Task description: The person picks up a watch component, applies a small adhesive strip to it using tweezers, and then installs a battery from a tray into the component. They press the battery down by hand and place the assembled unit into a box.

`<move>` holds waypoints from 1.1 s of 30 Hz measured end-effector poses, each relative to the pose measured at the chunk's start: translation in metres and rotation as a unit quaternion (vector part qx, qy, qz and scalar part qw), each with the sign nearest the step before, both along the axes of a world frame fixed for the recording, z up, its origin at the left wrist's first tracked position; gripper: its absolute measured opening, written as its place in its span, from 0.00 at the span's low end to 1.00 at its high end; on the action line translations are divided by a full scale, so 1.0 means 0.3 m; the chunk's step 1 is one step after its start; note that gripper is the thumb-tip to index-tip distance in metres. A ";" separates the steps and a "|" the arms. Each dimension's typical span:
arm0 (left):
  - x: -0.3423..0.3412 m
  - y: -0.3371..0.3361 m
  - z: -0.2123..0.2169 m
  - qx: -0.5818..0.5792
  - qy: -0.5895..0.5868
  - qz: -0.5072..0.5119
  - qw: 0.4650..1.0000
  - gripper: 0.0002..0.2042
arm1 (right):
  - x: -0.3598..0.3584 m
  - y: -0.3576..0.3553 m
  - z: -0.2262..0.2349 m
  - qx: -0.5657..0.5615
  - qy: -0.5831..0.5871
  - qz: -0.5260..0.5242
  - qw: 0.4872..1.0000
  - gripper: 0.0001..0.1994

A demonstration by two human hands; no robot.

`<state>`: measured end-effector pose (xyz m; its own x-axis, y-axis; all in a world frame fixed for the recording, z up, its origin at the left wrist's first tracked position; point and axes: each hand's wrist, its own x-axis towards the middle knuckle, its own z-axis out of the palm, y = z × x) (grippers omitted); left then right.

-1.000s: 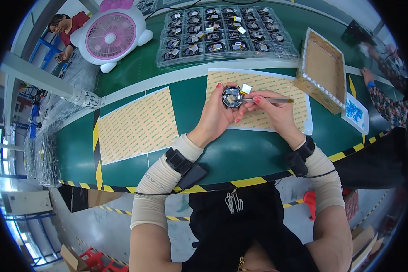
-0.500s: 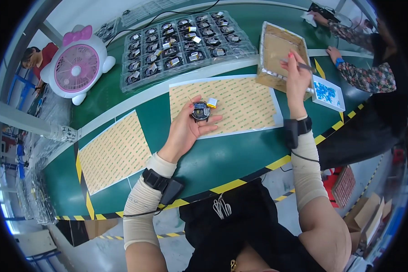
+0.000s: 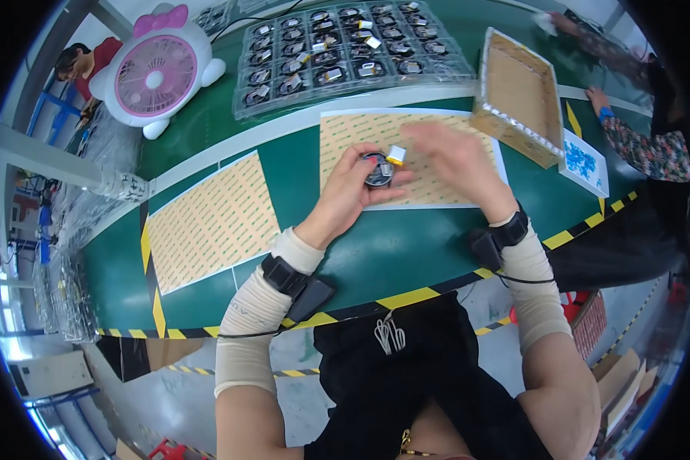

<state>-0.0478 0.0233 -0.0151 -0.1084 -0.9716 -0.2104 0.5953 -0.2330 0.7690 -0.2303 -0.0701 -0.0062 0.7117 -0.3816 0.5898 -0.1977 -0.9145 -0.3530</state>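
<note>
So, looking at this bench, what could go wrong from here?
The round device is in the left hand's grip alone, so it might slip onto the patterned sheet.

The white-and-yellow block juts out beside the device, so it could get knocked by the right hand's grip, blurred nearby.

The shallow white tray of loose blue pieces sits near the bench's striped edge; a bump might spill them.

Green tabletop [image 3: 406,241] above a pale grey floor [image 3: 169,399]
Black-and-yellow tape [image 3: 402,304] runs along the tabletop's near edge; a pale metal post [image 3: 65,149] stands by its left edge, with bright light [image 3: 4,303] beyond.
</note>
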 end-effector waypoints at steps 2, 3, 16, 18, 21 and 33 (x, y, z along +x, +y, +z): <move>-0.011 -0.009 0.000 0.007 -0.005 -0.002 1.000 0.15 | -0.080 -0.073 0.026 -0.022 -0.016 -0.240 0.970 0.14; -0.006 -0.013 -0.004 0.018 -0.005 0.002 1.000 0.14 | -0.107 -0.078 0.022 -0.025 -0.013 -0.246 0.969 0.14; 0.008 -0.017 -0.018 0.022 0.006 0.003 1.000 0.15 | -0.142 -0.136 -0.102 -0.010 0.193 -0.326 0.925 0.06; 0.007 -0.013 -0.017 0.020 0.005 0.001 1.000 0.15 | -0.137 -0.134 -0.098 -0.015 0.196 -0.317 0.928 0.05; -0.002 0.000 -0.008 0.029 0.005 0.020 0.999 0.13 | -0.151 -0.157 -0.004 -0.031 0.126 -0.341 0.931 0.05; 0.023 -0.016 -0.029 -0.021 -0.108 -0.032 0.993 0.12 | 0.003 -0.022 0.056 0.015 0.007 -0.071 0.997 0.14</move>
